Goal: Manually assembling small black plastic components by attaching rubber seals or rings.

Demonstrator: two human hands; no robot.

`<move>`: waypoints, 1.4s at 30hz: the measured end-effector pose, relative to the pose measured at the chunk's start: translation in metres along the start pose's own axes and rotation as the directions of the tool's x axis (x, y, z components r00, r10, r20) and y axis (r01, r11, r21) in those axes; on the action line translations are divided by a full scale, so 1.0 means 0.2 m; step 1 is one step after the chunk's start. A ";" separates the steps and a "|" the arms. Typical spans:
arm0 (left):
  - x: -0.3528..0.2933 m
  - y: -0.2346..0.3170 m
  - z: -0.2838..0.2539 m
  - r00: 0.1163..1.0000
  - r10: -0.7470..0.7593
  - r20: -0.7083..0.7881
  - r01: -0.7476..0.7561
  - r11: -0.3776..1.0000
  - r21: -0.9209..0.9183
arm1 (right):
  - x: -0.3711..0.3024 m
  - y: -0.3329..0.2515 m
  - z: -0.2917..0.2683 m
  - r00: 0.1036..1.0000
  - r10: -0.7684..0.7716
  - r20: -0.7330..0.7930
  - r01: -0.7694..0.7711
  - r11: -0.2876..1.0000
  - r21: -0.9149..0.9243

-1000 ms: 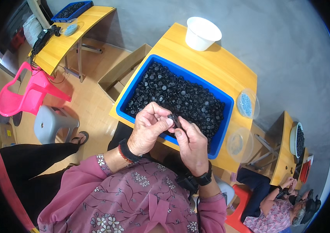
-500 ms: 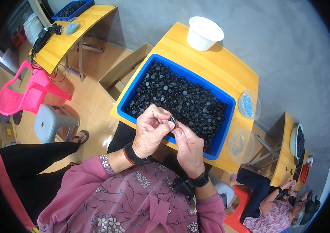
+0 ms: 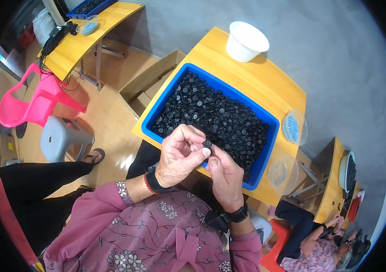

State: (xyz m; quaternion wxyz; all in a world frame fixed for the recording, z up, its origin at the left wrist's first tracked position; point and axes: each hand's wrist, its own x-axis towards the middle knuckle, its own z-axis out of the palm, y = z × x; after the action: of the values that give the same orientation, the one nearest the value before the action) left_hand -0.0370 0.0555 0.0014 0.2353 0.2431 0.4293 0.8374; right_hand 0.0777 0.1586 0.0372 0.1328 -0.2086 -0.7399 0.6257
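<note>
My left hand (image 3: 180, 156) and my right hand (image 3: 225, 174) meet over the near edge of a blue tray (image 3: 265, 163). Between their fingertips is a small round black cap (image 3: 207, 144), pinched from both sides. The fingers cover much of it. Inside the tray lies a heap of similar black caps (image 3: 215, 113), small and cup-shaped. To the right of the tray, a clear round dish (image 3: 291, 128) holds small pale-blue pieces. Nearer to me is another clear dish (image 3: 283, 175), whose contents I cannot make out.
A white tub (image 3: 246, 43) stands at the table's (image 3: 215, 47) far end. An open cardboard box (image 3: 150, 81) is on the floor to the left, near a grey stool (image 3: 63, 140) and a pink chair (image 3: 43, 97). At lower right another person (image 3: 311, 249) sits at a second table.
Both hands have stayed together, and the black cap has turned slightly between the fingertips. The whole view has shifted a little, with the tray now slightly farther right.
</note>
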 end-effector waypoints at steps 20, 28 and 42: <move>0.01 0.06 0.00 0.988 -0.145 0.053 0.145 0.989 0.009 | -0.04 -0.09 -0.09 1.000 0.022 -0.006 -0.021 0.995 0.102; 0.01 0.08 0.00 0.986 -0.138 0.090 0.138 0.990 0.011 | -0.05 -0.10 -0.10 0.992 0.123 0.015 -0.124 0.985 0.117; 0.01 0.09 0.01 0.987 -0.107 0.117 0.110 0.994 -0.019 | -0.05 -0.08 -0.11 1.000 0.014 -0.006 -0.014 1.000 -0.011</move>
State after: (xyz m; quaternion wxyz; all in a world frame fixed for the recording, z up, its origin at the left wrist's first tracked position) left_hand -0.0397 0.0493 0.0177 0.3083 0.2646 0.4167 0.8132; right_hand 0.0948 0.1710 0.0567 0.1296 -0.2166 -0.7412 0.6220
